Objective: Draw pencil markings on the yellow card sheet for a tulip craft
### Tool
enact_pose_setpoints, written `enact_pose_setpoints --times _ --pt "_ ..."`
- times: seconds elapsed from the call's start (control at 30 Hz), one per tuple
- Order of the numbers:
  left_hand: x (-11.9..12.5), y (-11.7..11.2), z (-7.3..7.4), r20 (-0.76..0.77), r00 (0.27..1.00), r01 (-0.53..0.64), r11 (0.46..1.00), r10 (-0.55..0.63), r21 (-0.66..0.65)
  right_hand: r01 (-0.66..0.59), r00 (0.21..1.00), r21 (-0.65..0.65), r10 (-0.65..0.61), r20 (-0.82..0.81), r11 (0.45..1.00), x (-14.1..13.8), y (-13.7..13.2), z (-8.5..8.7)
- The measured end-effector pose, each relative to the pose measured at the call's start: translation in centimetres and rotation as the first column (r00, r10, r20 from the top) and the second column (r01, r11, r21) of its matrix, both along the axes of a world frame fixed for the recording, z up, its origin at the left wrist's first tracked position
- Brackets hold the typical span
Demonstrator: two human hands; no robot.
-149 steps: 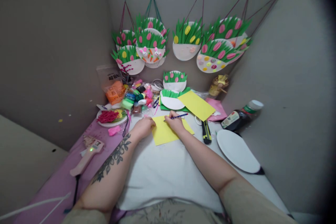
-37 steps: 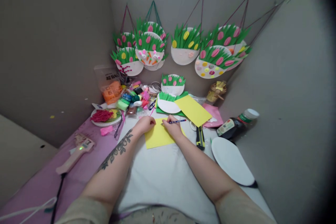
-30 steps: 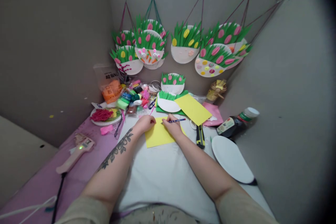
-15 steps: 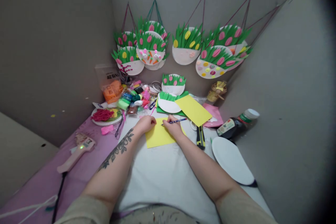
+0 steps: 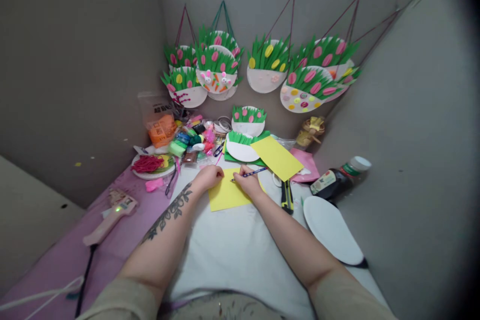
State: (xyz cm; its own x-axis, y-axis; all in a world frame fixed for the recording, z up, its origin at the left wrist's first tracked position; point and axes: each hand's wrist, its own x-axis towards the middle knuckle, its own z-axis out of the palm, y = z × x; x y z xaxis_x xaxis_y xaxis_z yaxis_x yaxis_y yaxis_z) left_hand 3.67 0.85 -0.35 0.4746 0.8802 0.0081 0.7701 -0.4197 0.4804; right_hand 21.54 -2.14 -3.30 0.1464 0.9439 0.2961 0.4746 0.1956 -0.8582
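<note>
A yellow sheet [image 5: 225, 197] lies on the white cloth [image 5: 232, 255] in front of me. My left hand [image 5: 209, 178] rests curled on the sheet's upper left corner, pressing it down. My right hand [image 5: 247, 184] is closed around a blue pen [image 5: 252, 173], whose tip touches the sheet's top edge near the left hand. A second yellow sheet [image 5: 276, 157] lies just beyond, partly over a green-fringed paper plate [image 5: 240, 150].
A yellow-black utility knife [image 5: 287, 197] and an empty white plate [image 5: 330, 230] lie to the right, a dark bottle [image 5: 337, 177] beyond. A pink glue gun [image 5: 110, 215] sits left. Clay packs [image 5: 187, 140] and a plate of pink yarn [image 5: 150, 166] crowd the back. Decorated plates [image 5: 268, 62] hang on the wall.
Both hands stay on the yellow sheet. The pen has tilted slightly and its tip has shifted a little along the sheet's top edge. The camera view drifted slightly.
</note>
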Motion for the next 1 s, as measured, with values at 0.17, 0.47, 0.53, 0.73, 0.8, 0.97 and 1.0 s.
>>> enact_pose_setpoints --times 0.17,0.47,0.53,0.73,0.8,0.97,1.0 --pt "-0.03 0.01 -0.05 0.005 1.0 0.002 1.0 -0.002 -0.004 -0.007 1.0 0.009 0.007 -0.012 1.0 0.04 0.04 -0.08" --pt "-0.04 -0.01 -0.01 0.004 1.0 0.0 1.0 0.0 -0.004 -0.031 0.999 0.005 0.032 -0.021 0.999 0.12 0.02 -0.09" --pt "-0.05 -0.01 -0.03 0.004 1.0 0.0 1.0 0.0 -0.006 -0.034 0.999 0.003 0.034 -0.022 0.999 0.13 -0.03 0.0" --pt "-0.04 -0.02 -0.07 0.001 1.0 -0.003 1.0 0.003 -0.008 -0.022 1.0 -0.008 0.021 -0.021 1.0 0.2 -0.09 0.05" --pt "-0.05 -0.01 -0.07 -0.001 1.0 -0.003 1.0 0.003 -0.007 -0.014 1.0 -0.01 0.014 -0.019 1.0 0.23 -0.1 0.02" --pt "-0.05 0.03 -0.11 -0.006 1.0 0.007 1.0 -0.008 -0.004 0.0 1.0 -0.012 0.0 -0.021 1.0 0.27 -0.12 -0.05" --pt "-0.06 0.03 -0.12 -0.007 1.0 0.008 1.0 -0.008 -0.003 0.004 1.0 -0.011 -0.004 -0.022 1.0 0.27 -0.13 -0.06"
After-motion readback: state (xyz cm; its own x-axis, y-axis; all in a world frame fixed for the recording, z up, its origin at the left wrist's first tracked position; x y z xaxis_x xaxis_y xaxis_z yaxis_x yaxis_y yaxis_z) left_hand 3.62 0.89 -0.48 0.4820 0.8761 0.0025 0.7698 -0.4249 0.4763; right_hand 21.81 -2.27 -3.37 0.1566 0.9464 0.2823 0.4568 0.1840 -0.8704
